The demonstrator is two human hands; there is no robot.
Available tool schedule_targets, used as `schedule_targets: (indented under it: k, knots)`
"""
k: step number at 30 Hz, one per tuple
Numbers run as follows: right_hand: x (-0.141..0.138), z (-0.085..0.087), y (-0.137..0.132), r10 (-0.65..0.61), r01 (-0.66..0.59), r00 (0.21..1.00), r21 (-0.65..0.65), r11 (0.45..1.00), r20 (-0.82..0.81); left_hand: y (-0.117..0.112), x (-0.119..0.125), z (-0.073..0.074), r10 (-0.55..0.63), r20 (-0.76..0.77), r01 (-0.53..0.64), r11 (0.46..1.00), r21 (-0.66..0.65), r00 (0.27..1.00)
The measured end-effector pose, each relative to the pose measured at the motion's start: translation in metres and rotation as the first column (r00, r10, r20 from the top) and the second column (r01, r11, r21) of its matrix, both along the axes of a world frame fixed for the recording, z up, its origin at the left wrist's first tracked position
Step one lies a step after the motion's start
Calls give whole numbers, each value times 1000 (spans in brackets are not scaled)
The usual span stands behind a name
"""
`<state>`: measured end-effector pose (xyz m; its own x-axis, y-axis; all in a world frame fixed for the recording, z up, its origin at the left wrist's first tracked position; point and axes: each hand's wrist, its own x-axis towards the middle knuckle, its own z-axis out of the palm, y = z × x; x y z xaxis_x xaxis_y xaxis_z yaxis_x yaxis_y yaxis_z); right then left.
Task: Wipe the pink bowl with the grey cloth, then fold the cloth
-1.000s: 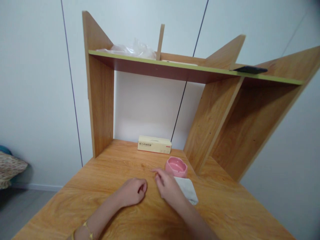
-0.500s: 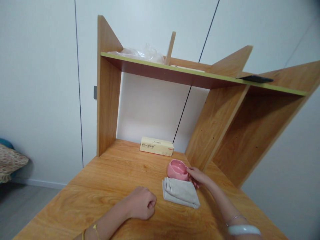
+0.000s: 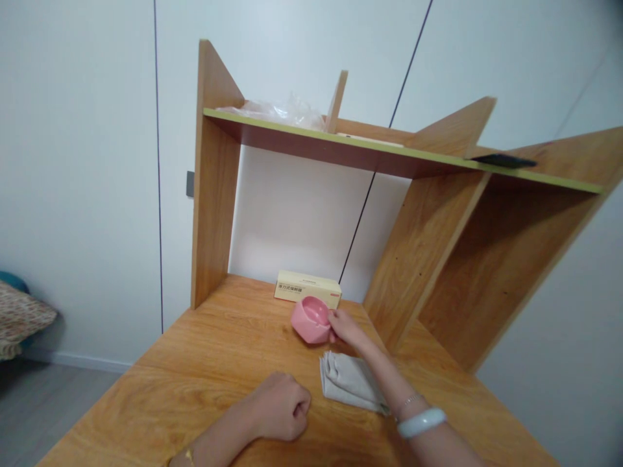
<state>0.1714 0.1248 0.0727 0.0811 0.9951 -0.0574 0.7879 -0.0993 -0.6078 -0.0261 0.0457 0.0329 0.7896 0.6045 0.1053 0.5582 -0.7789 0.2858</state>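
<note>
My right hand [image 3: 343, 327] pinches the rim of a pink faceted bowl [image 3: 309, 323] on its right side. The bowl is tilted and looks lifted slightly off the table, in front of a long cream box [image 3: 307, 288]. Closer to me lies a folded grey cloth [image 3: 351, 381], partly covered by my right forearm. My left hand [image 3: 283, 407] rests on the table in a fist to the left of the cloth, with nothing visible in it.
The wooden desk [image 3: 233, 337] carries a shelf unit [image 3: 214, 207] with upright panels at the back and right. Clear plastic wrapping [image 3: 292, 113] and a dark flat object [image 3: 506, 160] lie on the upper shelf. Patterned fabric [image 3: 24, 318] shows at far left.
My right hand has moved left and away from me with the pink bowl, from behind the cloth to in front of the box. My left fist stays where it was.
</note>
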Motion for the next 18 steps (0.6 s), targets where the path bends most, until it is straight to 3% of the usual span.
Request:
schedule_targets:
  k: [5,8,12,18]
  knots:
    - [-78,-13,16,52,-58,990,-40,997,-133,1,-1,0,-12,17,13,1000,-22,1000]
    - [-111,-15,25,54,-65,985,-59,996,-164,2,-2,0,3,6,-3,1000,-17,1000]
    - [-132,-16,34,39,-50,985,-64,997,-166,3,-3,1,6,3,-6,1000,-10,1000]
    - [-140,-17,34,29,-36,987,-42,998,-160,4,-2,0,-11,3,11,1000,-10,1000]
